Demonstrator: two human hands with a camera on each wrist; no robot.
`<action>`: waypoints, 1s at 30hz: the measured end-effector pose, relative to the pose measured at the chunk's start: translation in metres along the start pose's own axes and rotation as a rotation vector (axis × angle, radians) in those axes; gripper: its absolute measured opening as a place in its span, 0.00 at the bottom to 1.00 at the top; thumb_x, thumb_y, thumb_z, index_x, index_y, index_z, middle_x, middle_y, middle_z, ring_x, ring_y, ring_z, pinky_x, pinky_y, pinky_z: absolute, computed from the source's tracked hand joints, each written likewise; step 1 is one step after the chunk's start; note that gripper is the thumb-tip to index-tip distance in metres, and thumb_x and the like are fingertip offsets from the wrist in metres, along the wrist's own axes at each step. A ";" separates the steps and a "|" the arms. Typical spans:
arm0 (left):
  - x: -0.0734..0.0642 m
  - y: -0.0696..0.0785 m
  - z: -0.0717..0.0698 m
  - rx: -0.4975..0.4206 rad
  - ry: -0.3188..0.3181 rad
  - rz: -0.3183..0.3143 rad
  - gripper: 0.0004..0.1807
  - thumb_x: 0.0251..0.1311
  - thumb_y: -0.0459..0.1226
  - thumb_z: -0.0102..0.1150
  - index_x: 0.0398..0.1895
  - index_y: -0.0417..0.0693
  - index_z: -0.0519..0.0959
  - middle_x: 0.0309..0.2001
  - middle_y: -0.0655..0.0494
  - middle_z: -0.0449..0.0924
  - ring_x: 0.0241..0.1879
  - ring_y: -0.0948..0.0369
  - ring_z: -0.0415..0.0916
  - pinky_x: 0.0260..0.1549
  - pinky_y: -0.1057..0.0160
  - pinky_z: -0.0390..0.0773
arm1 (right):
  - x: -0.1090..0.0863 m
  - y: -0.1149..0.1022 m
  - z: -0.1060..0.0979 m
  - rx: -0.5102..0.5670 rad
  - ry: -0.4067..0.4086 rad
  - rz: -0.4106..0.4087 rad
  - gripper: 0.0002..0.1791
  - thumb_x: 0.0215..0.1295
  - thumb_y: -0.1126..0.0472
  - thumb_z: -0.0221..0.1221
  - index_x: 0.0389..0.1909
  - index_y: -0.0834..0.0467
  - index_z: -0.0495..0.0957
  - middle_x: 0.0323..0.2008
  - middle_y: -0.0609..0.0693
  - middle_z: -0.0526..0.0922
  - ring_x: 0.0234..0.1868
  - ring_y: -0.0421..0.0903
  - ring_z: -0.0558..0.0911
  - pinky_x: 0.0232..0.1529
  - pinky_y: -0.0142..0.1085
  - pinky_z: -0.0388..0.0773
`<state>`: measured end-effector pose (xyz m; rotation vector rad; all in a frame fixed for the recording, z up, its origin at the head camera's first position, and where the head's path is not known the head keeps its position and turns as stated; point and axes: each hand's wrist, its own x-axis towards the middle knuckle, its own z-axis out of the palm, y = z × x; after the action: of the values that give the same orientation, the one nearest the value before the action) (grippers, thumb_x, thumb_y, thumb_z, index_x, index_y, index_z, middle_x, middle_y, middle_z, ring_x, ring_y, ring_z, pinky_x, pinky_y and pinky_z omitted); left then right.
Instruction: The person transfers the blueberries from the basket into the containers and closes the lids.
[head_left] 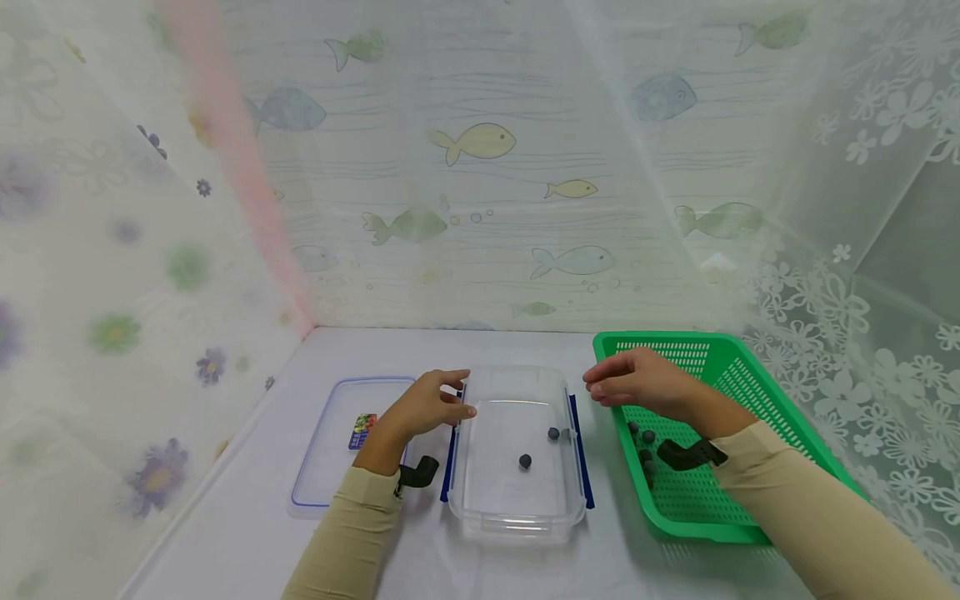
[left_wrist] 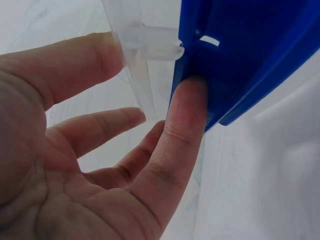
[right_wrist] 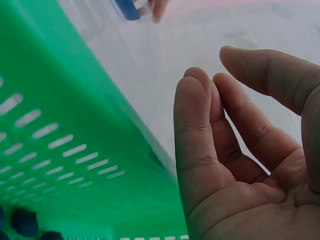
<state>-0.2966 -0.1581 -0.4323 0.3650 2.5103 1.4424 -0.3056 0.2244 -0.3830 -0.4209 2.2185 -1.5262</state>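
At 6 o'clock in the head view, a clear container (head_left: 502, 433) holds two dark berries (head_left: 525, 461), with the left hand (head_left: 429, 406) at its 10 o'clock and the right hand (head_left: 641, 385) at its 2 o'clock, near the rim of a green basket (head_left: 697, 533). In the left wrist view, the left hand's fingers stand apart, one touching a blue latch (left_wrist: 250, 55); in the right wrist view, at 4 o'clock, the right hand's fingers lie close together, thumb apart.
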 end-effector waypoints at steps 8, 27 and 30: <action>0.001 -0.001 -0.001 -0.008 -0.012 0.008 0.42 0.62 0.36 0.73 0.78 0.46 0.66 0.70 0.39 0.70 0.58 0.50 0.81 0.45 0.55 0.88 | -0.011 0.005 -0.011 0.021 0.000 0.001 0.22 0.69 0.63 0.67 0.61 0.69 0.79 0.59 0.59 0.82 0.55 0.47 0.85 0.57 0.42 0.85; -0.001 0.000 -0.001 -0.007 0.003 -0.011 0.42 0.60 0.37 0.75 0.78 0.50 0.68 0.70 0.40 0.70 0.55 0.53 0.82 0.46 0.55 0.87 | -0.027 0.037 -0.044 -0.037 0.026 0.037 0.32 0.72 0.57 0.65 0.69 0.72 0.71 0.68 0.70 0.73 0.64 0.61 0.80 0.60 0.45 0.83; -0.001 0.000 -0.001 -0.008 -0.002 -0.011 0.42 0.61 0.37 0.74 0.78 0.50 0.67 0.70 0.40 0.71 0.55 0.53 0.82 0.46 0.55 0.87 | -0.027 0.042 -0.047 -0.045 0.036 0.068 0.31 0.73 0.57 0.64 0.68 0.72 0.71 0.68 0.70 0.73 0.64 0.62 0.80 0.61 0.48 0.82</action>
<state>-0.2959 -0.1588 -0.4318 0.3499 2.5008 1.4464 -0.3057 0.2902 -0.4028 -0.3304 2.2746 -1.4617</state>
